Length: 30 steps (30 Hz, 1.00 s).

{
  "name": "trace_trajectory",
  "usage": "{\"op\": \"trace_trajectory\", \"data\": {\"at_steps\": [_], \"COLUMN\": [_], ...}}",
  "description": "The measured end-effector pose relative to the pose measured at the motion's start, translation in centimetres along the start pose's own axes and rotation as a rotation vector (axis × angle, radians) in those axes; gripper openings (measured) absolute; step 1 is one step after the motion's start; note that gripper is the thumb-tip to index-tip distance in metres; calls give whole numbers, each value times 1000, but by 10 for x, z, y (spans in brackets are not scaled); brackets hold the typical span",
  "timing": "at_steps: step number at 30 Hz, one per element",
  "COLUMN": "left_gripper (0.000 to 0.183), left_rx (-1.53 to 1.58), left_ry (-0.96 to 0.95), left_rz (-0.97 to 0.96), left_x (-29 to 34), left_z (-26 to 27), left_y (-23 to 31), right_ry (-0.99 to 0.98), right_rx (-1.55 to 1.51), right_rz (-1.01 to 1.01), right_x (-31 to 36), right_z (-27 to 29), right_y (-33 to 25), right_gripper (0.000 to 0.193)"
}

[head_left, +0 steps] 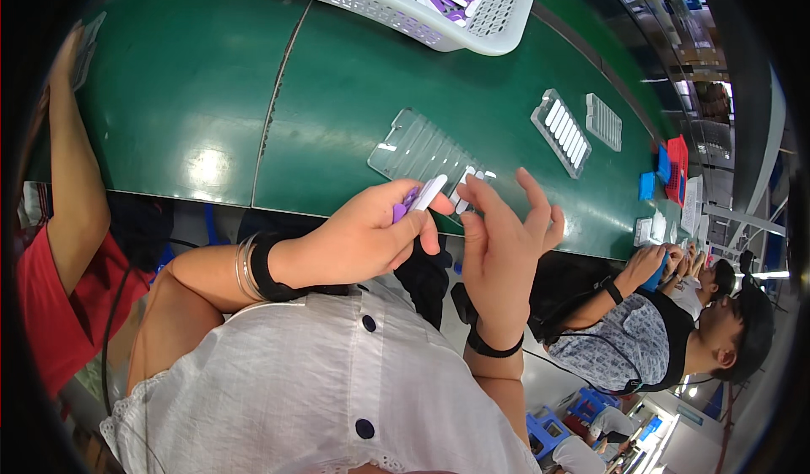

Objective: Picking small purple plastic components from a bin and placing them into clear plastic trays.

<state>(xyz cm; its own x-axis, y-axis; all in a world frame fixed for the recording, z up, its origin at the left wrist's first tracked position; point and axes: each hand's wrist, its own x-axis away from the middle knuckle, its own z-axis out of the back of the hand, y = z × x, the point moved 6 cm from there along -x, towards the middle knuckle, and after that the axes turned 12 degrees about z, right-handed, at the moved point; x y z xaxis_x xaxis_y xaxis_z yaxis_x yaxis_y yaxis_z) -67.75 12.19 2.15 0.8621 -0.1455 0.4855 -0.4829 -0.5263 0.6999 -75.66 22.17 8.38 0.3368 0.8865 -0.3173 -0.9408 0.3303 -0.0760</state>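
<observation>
My left hand (367,225) is closed around several slim white and purple pieces (430,193) with rounded ends, which stick out past its thumb and fingers. Just to its right, my right hand (510,233) has its fingers apart, with no piece visible between thumb and forefinger. Beyond both hands a clear plastic tray (413,149) with long parallel slots lies on the green table. A few white pieces (463,189) sit at its right end, close to my right fingertips, which partly cover that end.
A white perforated basket (498,39) of purple and white pieces stands at the far side. Right of it lie a filled tray (547,107) and another slotted tray (604,124). Co-workers sit on both sides; one's arm (76,153) reaches in at left. A table seam (274,107) runs lengthwise.
</observation>
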Motion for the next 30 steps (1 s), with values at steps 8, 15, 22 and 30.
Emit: {"op": "trace_trajectory", "data": {"at_steps": [8,15,22,30], "left_gripper": [22,21,16,12], "left_rx": [-351,80,-18,-121], "left_ry": [-114,-265,-291,-10], "left_rz": [-85,60,88,-24], "left_x": [-3,5,13,11], "left_z": [-3,-1,-2,3], "left_y": [-5,2,2,9], "right_ry": [71,-12,112,187], "right_rx": [-450,-684,-882,-941], "right_rz": [58,-52,201,-123], "right_x": [-12,-11,-12,-8], "right_z": [-3,-11,-6,-10], "right_y": [0,15,6,1], "right_gripper": [20,8,14,23]}}
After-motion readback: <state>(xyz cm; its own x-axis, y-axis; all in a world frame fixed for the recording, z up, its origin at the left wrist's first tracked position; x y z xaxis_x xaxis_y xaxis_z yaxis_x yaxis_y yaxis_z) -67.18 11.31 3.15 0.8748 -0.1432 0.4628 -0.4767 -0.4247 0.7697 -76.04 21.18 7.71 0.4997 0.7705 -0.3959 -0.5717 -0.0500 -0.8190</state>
